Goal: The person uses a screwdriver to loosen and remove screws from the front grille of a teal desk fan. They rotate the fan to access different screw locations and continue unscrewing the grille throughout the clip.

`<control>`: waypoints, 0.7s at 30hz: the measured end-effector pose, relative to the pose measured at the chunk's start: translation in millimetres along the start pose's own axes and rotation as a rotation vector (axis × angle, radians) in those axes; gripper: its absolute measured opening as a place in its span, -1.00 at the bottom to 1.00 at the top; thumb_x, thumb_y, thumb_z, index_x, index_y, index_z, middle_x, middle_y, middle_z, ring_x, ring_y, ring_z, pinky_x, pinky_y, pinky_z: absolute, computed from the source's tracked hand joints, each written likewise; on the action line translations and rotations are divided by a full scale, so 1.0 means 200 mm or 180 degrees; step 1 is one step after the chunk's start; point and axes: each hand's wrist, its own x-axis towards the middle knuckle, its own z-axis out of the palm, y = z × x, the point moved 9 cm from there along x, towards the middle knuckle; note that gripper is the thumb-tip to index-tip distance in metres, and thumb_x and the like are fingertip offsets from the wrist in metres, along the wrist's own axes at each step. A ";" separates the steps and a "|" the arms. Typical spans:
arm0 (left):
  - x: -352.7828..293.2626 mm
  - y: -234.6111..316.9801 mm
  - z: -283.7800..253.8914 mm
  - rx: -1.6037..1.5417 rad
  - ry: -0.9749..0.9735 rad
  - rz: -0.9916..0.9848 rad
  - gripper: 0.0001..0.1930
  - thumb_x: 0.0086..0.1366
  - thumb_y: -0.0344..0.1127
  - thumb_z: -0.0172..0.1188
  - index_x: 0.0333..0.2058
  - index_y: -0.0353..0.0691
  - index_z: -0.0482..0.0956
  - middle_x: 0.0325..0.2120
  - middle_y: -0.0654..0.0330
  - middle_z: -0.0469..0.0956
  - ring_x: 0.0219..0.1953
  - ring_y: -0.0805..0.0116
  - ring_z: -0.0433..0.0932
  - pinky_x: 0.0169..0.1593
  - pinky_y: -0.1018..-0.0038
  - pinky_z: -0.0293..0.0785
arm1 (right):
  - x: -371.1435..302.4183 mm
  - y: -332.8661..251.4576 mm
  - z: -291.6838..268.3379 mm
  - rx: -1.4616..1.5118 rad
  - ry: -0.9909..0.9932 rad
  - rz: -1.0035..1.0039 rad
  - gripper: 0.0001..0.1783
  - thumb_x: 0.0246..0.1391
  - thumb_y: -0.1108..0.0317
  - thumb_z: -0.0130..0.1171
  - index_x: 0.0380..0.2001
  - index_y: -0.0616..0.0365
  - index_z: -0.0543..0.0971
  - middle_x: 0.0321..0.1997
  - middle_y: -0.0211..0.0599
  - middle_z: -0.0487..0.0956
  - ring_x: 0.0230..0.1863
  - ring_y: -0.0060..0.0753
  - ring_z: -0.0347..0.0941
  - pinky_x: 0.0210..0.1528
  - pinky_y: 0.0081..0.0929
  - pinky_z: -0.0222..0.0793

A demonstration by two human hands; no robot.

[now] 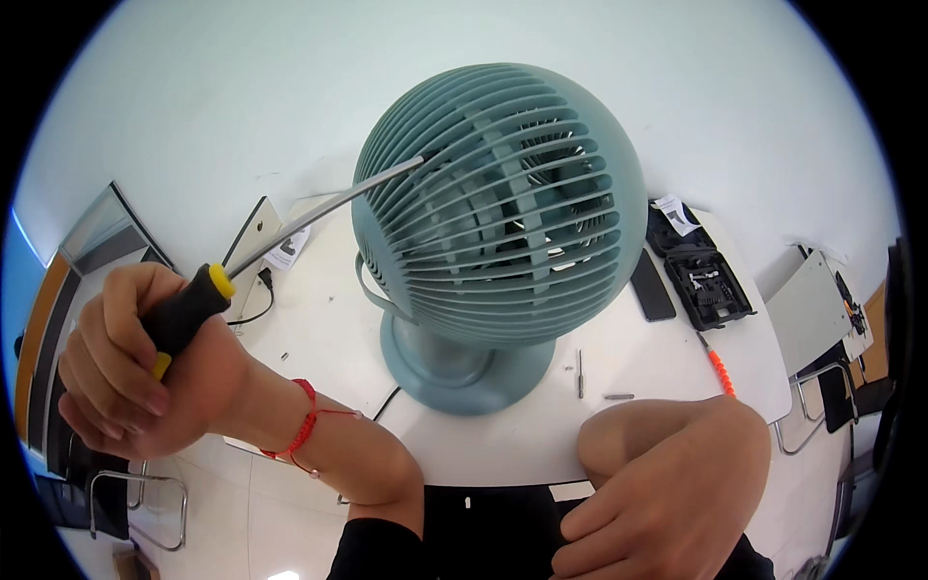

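My left hand [145, 372] is wrapped around the black and yellow handle of a long screwdriver [300, 224], raised at the left. The shaft slants up to the right, its tip in front of or touching the slats of a grey-green desk fan [493, 213]; I cannot tell which. The fan stands upright on its round base [474, 382], its rounded grille facing left toward me. My right hand [657, 512] hangs low at the near right edge of the table, fingers curled inward. The inside of its grip is hidden, partly by the frame's lower edge.
On the white table [503, 454] lie two metal bits [580, 375], a dark phone [653, 287], an open black tool case [710, 290] and an orange-handled tool [721, 372]. A black plug and cable [263, 288] lie at left. A white wall rises behind; chairs stand either side.
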 end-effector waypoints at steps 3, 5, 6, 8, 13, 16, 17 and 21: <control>-0.01 0.03 -0.04 0.0031 0.0148 0.0072 -0.55 0.28 -0.14 -0.04 -0.83 0.13 0.23 -0.87 0.46 0.31 -0.81 0.65 0.26 -0.46 0.68 0.27 | 0.00 0.00 0.00 -0.0006 -0.0019 0.0058 -0.82 -0.30 0.40 0.25 -0.75 0.13 0.43 -0.59 -0.39 0.35 -0.52 -0.37 0.31 -0.49 -0.44 0.21; -0.01 0.08 -0.05 0.0161 0.0163 0.0090 -0.56 0.27 -0.14 -0.06 -0.83 0.14 0.22 -0.88 0.46 0.30 -0.81 0.66 0.24 -0.46 0.68 0.26 | -0.01 -0.01 0.00 -0.0028 0.0023 0.0070 -0.82 -0.31 0.40 0.25 -0.75 0.13 0.43 -0.59 -0.40 0.35 -0.52 -0.37 0.31 -0.48 -0.44 0.20; -0.01 0.11 -0.04 0.0264 0.0162 0.0105 -0.56 0.27 -0.13 -0.06 -0.83 0.14 0.22 -0.88 0.46 0.29 -0.81 0.66 0.23 -0.46 0.68 0.25 | -0.02 -0.01 0.00 -0.0043 0.0058 0.0082 -0.82 -0.32 0.40 0.25 -0.75 0.14 0.44 -0.59 -0.40 0.35 -0.52 -0.38 0.31 -0.48 -0.44 0.20; -0.01 0.16 -0.04 0.0335 0.0207 0.0145 -0.56 0.27 -0.13 -0.06 -0.83 0.14 0.21 -0.88 0.47 0.29 -0.81 0.67 0.21 -0.47 0.68 0.24 | -0.02 -0.02 0.02 -0.0021 -0.0037 0.0097 -0.82 -0.26 0.41 0.24 -0.74 0.16 0.43 -0.56 -0.36 0.35 -0.50 -0.36 0.32 -0.46 -0.44 0.21; 0.01 0.12 -0.06 -0.0017 0.0136 -0.0036 -0.54 0.29 -0.15 -0.06 -0.83 0.13 0.21 -0.88 0.46 0.29 -0.81 0.65 0.21 -0.47 0.67 0.24 | -0.06 -0.01 0.06 0.0117 -0.0641 0.0179 -0.74 0.07 0.45 0.19 -0.65 0.26 0.42 -0.46 -0.17 0.40 -0.40 -0.26 0.39 -0.37 -0.43 0.26; 0.00 0.14 -0.08 -0.0053 0.0395 0.0070 -0.54 0.31 -0.18 -0.08 -0.83 0.13 0.22 -0.88 0.45 0.27 -0.81 0.63 0.20 -0.48 0.64 0.22 | -0.05 0.00 0.07 0.0202 -0.0919 0.0199 -0.80 0.08 0.48 0.18 -0.59 0.33 0.48 -0.38 -0.09 0.49 -0.34 -0.24 0.44 -0.32 -0.43 0.31; -0.01 0.14 -0.10 -0.0063 0.0542 0.0132 -0.54 0.31 -0.19 -0.08 -0.83 0.13 0.22 -0.88 0.45 0.27 -0.81 0.62 0.20 -0.48 0.63 0.21 | -0.03 0.00 0.04 0.0102 -0.0628 0.0170 -0.82 -0.05 0.45 0.20 -0.64 0.27 0.47 -0.45 -0.20 0.44 -0.40 -0.28 0.40 -0.37 -0.44 0.27; -0.05 0.28 -0.10 0.0500 0.0914 0.0529 -0.54 0.31 -0.22 -0.08 -0.83 0.12 0.22 -0.87 0.43 0.24 -0.81 0.60 0.19 -0.48 0.60 0.18 | -0.01 -0.01 0.01 -0.0078 -0.0024 0.0126 -0.83 -0.31 0.40 0.26 -0.74 0.13 0.45 -0.59 -0.41 0.33 -0.52 -0.38 0.30 -0.48 -0.44 0.18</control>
